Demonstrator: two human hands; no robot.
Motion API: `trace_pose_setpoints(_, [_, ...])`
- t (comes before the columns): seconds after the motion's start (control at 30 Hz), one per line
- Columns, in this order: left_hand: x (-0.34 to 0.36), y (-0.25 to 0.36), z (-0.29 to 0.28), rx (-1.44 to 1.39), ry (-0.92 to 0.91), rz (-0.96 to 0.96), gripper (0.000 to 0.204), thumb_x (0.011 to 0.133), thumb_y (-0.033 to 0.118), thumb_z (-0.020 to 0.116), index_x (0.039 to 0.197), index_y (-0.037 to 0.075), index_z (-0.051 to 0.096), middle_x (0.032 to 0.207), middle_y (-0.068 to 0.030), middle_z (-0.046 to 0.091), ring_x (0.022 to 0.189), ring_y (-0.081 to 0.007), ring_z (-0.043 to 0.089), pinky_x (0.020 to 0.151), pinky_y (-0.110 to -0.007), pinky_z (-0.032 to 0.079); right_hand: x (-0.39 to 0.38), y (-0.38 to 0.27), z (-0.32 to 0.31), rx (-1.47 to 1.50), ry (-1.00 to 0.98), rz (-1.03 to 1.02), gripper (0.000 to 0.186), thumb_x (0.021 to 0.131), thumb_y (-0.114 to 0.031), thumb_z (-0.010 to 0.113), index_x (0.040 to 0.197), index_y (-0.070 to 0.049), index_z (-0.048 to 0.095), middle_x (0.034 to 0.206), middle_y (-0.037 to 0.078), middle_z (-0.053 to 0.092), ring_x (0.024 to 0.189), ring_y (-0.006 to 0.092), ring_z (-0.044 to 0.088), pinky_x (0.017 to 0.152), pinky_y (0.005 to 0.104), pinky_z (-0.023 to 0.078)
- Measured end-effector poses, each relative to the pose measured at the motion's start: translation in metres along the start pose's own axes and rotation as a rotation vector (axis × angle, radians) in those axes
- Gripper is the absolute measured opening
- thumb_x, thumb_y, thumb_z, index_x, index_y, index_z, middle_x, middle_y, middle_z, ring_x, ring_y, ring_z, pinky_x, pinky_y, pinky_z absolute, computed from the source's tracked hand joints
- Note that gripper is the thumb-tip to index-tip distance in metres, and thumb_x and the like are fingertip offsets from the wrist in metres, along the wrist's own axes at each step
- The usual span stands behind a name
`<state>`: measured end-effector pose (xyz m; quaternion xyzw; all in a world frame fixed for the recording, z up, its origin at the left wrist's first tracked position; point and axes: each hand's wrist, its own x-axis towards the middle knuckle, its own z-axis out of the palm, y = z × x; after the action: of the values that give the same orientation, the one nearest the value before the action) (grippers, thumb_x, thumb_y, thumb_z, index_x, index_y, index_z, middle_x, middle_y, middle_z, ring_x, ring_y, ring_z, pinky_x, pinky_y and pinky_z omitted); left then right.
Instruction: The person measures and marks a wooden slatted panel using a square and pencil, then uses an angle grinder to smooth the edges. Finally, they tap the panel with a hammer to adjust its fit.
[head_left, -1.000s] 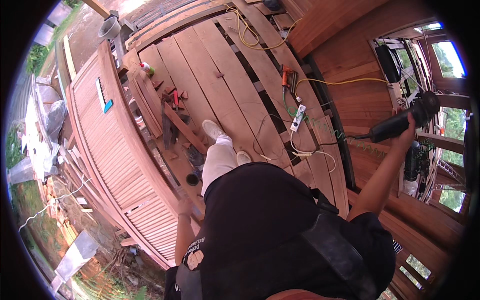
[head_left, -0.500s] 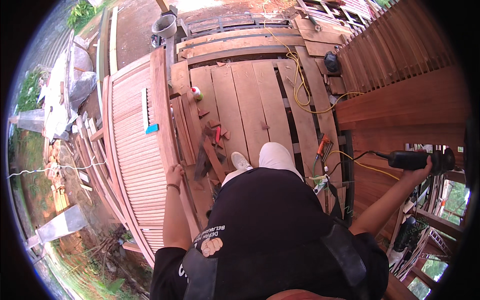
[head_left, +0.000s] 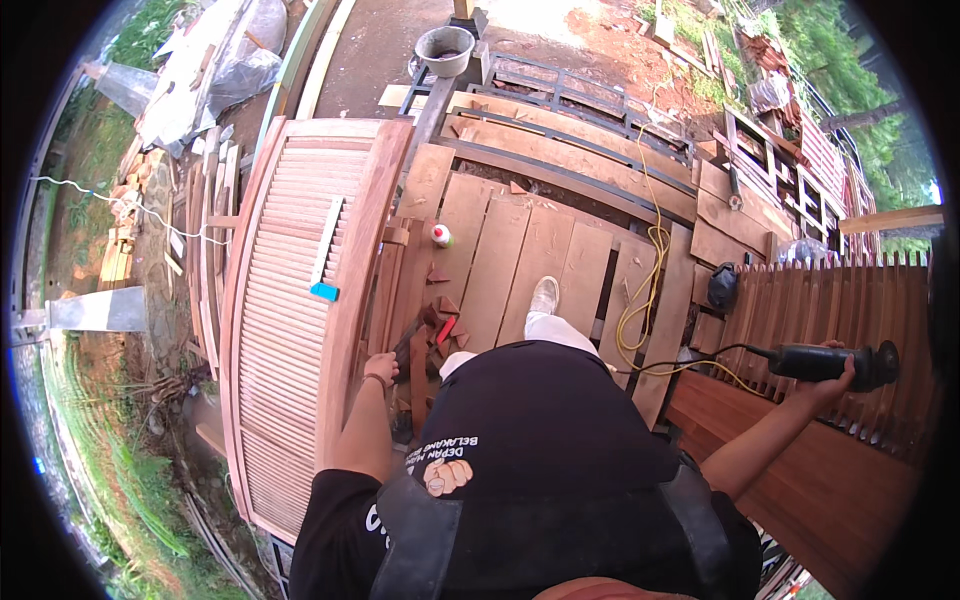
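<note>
My right hand (head_left: 835,372) grips the body of a black corded angle grinder (head_left: 815,364), held out to the right with its round head pointing outward. A black cable runs from its rear toward the left. My left hand (head_left: 381,367) hangs loosely curled beside the right-hand rail of a slatted wooden panel (head_left: 345,330), and nothing shows in its fingers. On the slats lies a try square (head_left: 325,250) with a pale blade and a blue stock. Wood offcuts (head_left: 436,325) and a red tool (head_left: 447,329) lie on the boards near this hand.
Wide planks (head_left: 530,250) with gaps between them form the floor. A yellow cord (head_left: 655,240) snakes across them. A white bottle with a red cap (head_left: 441,235) stands near the panel. A grey bucket (head_left: 445,50) sits at the far end. Another slatted wooden piece (head_left: 840,310) is on the right.
The view has swung to the right. My left hand has come off the panel's rail. A foot has stepped forward on the planks; the grinder stays in my right hand.
</note>
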<state>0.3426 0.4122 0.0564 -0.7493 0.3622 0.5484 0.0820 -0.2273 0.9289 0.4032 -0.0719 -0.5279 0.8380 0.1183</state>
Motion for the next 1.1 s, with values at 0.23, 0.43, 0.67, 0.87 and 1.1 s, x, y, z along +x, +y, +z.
trace_pose_setpoints(0.23, [-0.021, 0.035, 0.055, -0.201, -0.009, 0.191, 0.025, 0.091, 0.027, 0.063, 0.106, 0.006, 0.064, 0.083, -0.0008, 0.064, 0.068, -0.0104, 0.060, 0.053, -0.025, 0.044, 0.141, 0.063, 0.180, 0.049, -0.315, 0.089, 0.046, 0.077, -0.025, 0.068, 0.115, -0.003, 0.052, 0.095, 0.015, 0.060, 0.089, 0.0286, 0.061, 0.084, 0.0406, 0.051])
trace_pose_setpoints(0.43, [0.009, 0.048, 0.077, -0.374, 0.030, 0.133, 0.027, 0.094, 0.027, 0.059, 0.113, 0.009, 0.061, 0.090, 0.0001, 0.065, 0.070, -0.0102, 0.061, 0.054, -0.027, 0.044, 0.177, 0.124, 0.332, 0.087, -0.404, 0.107, 0.052, 0.075, -0.029, 0.069, 0.115, -0.002, 0.050, 0.095, 0.016, 0.060, 0.088, 0.0299, 0.062, 0.085, 0.0433, 0.052])
trace_pose_setpoints(0.67, [0.076, -0.009, 0.095, -0.749, -0.082, -0.132, 0.028, 0.093, 0.033, 0.056, 0.113, 0.014, 0.058, 0.093, -0.0023, 0.063, 0.077, -0.0186, 0.059, 0.061, -0.040, 0.043, 0.201, 0.208, 0.491, 0.084, -0.518, 0.139, 0.051, 0.074, -0.031, 0.066, 0.109, 0.002, 0.050, 0.093, 0.017, 0.061, 0.087, 0.0309, 0.063, 0.084, 0.0446, 0.052])
trace_pose_setpoints(0.87, [0.070, 0.129, 0.132, -0.609, 0.083, -0.053, 0.025, 0.094, 0.031, 0.057, 0.109, 0.011, 0.060, 0.092, -0.0012, 0.064, 0.076, -0.0140, 0.060, 0.060, -0.032, 0.046, 0.190, 0.240, 0.625, 0.066, -0.613, 0.078, 0.048, 0.073, -0.032, 0.065, 0.107, 0.000, 0.053, 0.092, 0.016, 0.061, 0.085, 0.0306, 0.063, 0.083, 0.0426, 0.053])
trace_pose_setpoints(1.1, [0.033, 0.244, 0.132, -0.843, 0.258, 0.193, 0.027, 0.095, 0.023, 0.059, 0.115, 0.006, 0.061, 0.092, -0.0017, 0.066, 0.074, -0.0078, 0.061, 0.059, -0.021, 0.046, 0.185, 0.303, 0.767, 0.046, -0.883, 0.209, 0.049, 0.074, -0.032, 0.065, 0.107, 0.001, 0.052, 0.092, 0.016, 0.061, 0.086, 0.0322, 0.062, 0.083, 0.0433, 0.051])
